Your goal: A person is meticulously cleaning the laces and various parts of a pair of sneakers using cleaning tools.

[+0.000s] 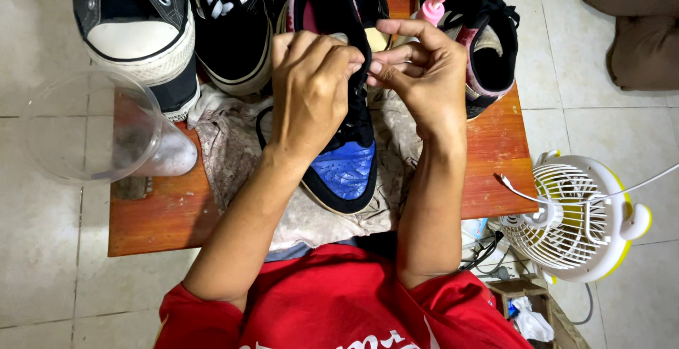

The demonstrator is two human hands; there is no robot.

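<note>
Black-and-blue sneaker (343, 158) lies toe toward the person on a stained cloth (233, 151) over the wooden surface (163, 214). Left hand (311, 94) fingers clamped over its tongue; right hand (424, 73) fingers pinched together on the black lace (364, 98), just beside.

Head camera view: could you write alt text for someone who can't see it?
Seen from above, a person's left hand and right hand work at the laces of a black and blue sneaker lying on a stained cloth on a small wooden table. Other shoes, a clear plastic tub and a small fan surround it.
</note>
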